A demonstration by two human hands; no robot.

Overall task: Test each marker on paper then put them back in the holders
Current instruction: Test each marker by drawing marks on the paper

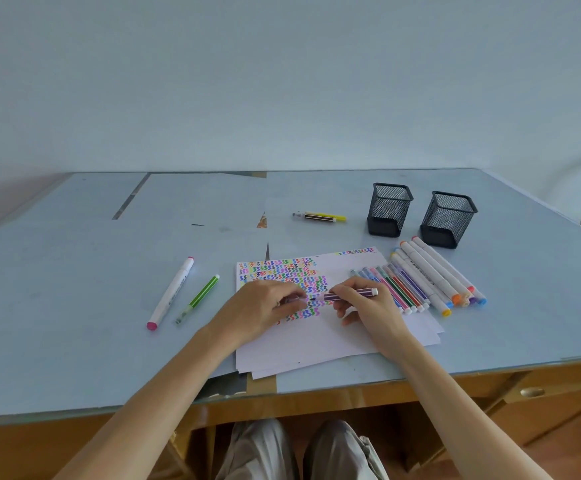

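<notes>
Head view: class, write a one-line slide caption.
Right hand holds a purple marker over squiggle-covered paper; left hand pinches its cap.

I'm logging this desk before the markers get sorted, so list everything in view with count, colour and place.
paper stack: several white sheets, top one covered with coloured squiggles, desk centre front
purple marker: one, uncapped, above the paper, held by right hand
marker cap: one, clear-purplish, in left hand
row of markers: about a dozen, thin striped ones and thick white ones, right of the paper
mesh holders: two, black, rear right, look empty
yellow marker: one, lying left of the holders
pink-capped white marker: one, left of paper
green marker: one, beside it
desk: one, pale blue top
left hand: on paper
right hand: over paper
</notes>
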